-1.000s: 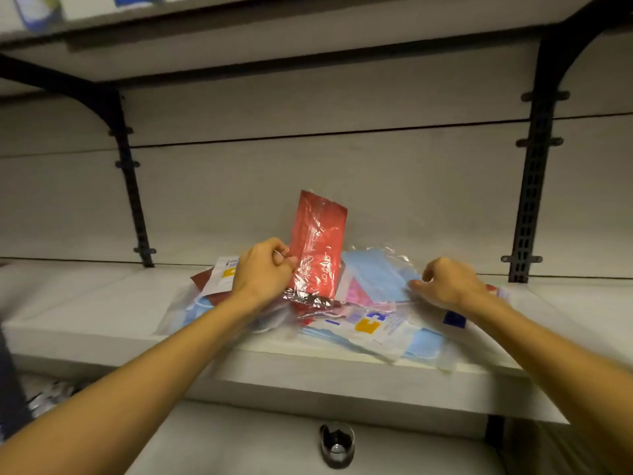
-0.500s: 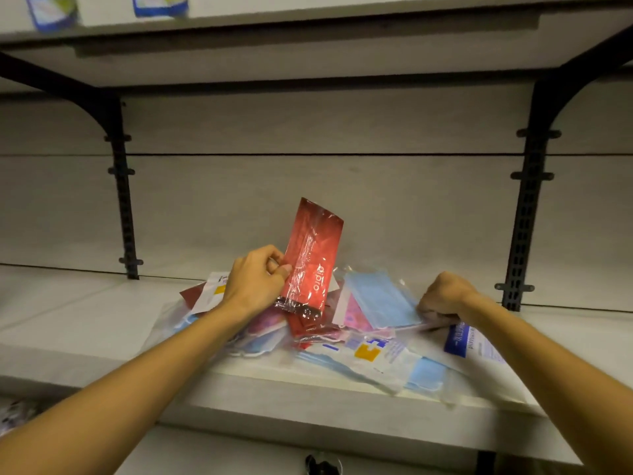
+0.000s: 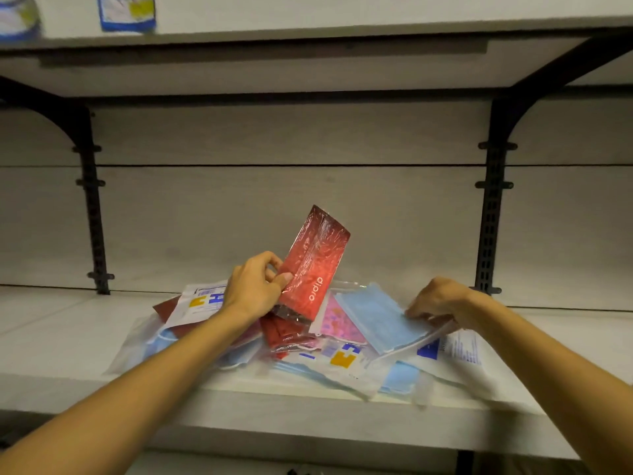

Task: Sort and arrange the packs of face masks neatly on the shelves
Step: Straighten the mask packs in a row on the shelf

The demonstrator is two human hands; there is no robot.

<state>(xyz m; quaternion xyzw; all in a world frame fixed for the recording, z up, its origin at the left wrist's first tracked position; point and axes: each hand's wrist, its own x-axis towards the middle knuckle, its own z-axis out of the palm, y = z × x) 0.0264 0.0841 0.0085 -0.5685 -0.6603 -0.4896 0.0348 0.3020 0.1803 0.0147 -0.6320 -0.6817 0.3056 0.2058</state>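
Here the left hand (image 3: pixel 255 286) pinches a red mask pack (image 3: pixel 313 265) between thumb and curled fingers, holding it tilted up off the heap, its top corner leaning to the right. The pack is a flat, glossy rectangle of crinkled film, with white lettering near its lower end. The right hand (image 3: pixel 440 299) has its fingers curled down onto the right edge of a clear sleeve of pale blue masks (image 3: pixel 380 320); whether it truly grips the sleeve or only presses on it cannot be told, since the fingertips are hidden.

Between the two hands lies a loose pile of packs on the shelf (image 3: pixel 68 341). A pink pack (image 3: pixel 337 320) sits just beside the blue one, partly under it. A darker red pack (image 3: pixel 284 332) lies below the raised one. A white pouch with blue and yellow blocks (image 3: pixel 200 301) pokes out behind the left wrist, and another white pouch with a yellow and blue mark (image 3: pixel 342 358) lies flat toward the front edge. Most of the wrappers are thin, shiny plastic, overlapping at odd angles.

The shelf is a pale, matt board with a faint wood grain, and the back wall matches it. Black slotted uprights (image 3: pixel 491 214) with curved brackets carry an upper shelf (image 3: pixel 308 32), where two blurred blue-edged packs (image 3: pixel 126 12) stand at the top left.
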